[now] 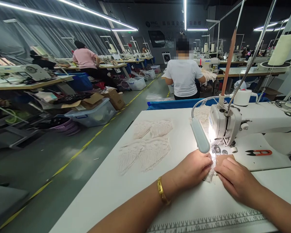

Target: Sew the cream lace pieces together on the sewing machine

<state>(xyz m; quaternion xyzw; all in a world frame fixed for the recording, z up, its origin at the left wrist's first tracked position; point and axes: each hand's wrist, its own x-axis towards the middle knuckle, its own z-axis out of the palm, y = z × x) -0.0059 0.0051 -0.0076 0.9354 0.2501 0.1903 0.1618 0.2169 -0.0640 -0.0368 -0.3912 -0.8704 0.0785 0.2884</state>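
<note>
A white sewing machine (235, 121) stands at the right, its lamp (200, 135) shining down near the needle. Just in front of the presser foot lies a strip of pale lace fabric (210, 176). My left hand (196, 166), with a gold bangle at the wrist, is closed with its fingertips pinching the lace from the left. From the other side, my right hand (235, 178) has its fingers bent and pressed on the lace edge beside a tan piece (224, 159). The fingertips partly cover the fabric.
Pale lace pieces (147, 145) lie flat on the white table (106, 197), left of the machine. Orange-handled thread snips (259, 152) rest on the machine bed. A printed ruler (213, 223) runs along the front edge. A person in white (183, 77) sits ahead.
</note>
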